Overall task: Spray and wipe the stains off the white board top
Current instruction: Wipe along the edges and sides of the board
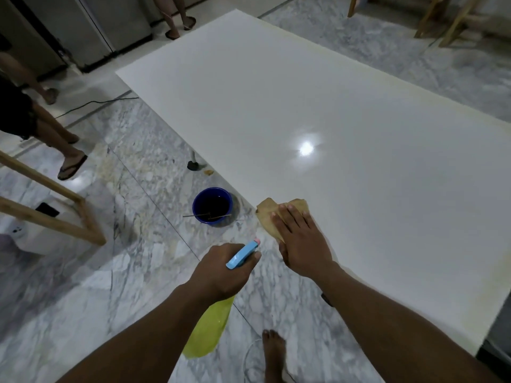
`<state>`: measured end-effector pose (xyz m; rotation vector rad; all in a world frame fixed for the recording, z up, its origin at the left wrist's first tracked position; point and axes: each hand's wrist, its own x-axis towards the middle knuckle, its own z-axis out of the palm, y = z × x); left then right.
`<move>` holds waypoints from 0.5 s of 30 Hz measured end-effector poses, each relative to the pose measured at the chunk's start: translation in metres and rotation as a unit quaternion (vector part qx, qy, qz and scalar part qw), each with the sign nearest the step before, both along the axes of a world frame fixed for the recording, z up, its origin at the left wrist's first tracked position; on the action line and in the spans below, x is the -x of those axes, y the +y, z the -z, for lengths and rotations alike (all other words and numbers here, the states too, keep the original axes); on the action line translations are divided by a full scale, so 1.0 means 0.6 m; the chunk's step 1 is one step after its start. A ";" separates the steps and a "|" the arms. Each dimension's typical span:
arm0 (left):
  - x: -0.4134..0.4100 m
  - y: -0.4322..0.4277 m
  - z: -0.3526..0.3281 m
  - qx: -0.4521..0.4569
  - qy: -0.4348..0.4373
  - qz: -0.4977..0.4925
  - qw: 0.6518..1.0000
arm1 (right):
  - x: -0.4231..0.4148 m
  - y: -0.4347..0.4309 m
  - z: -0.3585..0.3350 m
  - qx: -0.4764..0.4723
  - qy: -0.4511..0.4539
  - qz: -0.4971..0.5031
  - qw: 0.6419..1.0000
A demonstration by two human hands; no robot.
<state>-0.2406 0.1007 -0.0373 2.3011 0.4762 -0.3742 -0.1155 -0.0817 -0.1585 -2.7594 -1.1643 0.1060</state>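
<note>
A grey-veined marble floor [124,272] is seen, blotched yellowish near the left edge of the board [304,106]. A wooden frame [55,217] stands at the left, further timbers [442,20] at the top right, and a grey cabinet [110,29] by the far wall. Other people [55,134] in sandals are seen only as legs, at the left and at the top. A blue bucket [211,205], dark inside, is set on the floor just beside the board's left edge.

The middle and right of the view are filled by the white board. It is glossy, a lamp's glare is mirrored in it, and its right and near rims are tinged yellow. A crumpled tan cloth [269,214] is pressed onto the board's left edge by the right hand [301,239], fingers straight and flat. A yellow-green bottle [208,330] with a blue spray head is gripped by the left hand [221,272] over the floor, its nozzle pointed toward the cloth.
</note>
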 end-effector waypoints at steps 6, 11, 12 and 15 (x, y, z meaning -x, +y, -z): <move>0.087 -0.064 0.023 -0.002 -0.008 0.003 1.000 | 0.061 -0.088 0.001 0.031 -0.006 0.016 0.999; 0.191 -0.126 0.034 0.000 -0.015 -0.003 1.000 | 0.129 -0.196 -0.002 0.050 -0.007 0.026 0.998; 0.209 -0.138 0.036 0.003 -0.008 -0.006 1.000 | 0.141 -0.217 -0.004 0.051 -0.003 0.027 0.998; 0.250 -0.181 0.037 0.009 0.005 -0.017 1.000 | 0.171 -0.273 -0.008 0.049 -0.004 0.031 0.998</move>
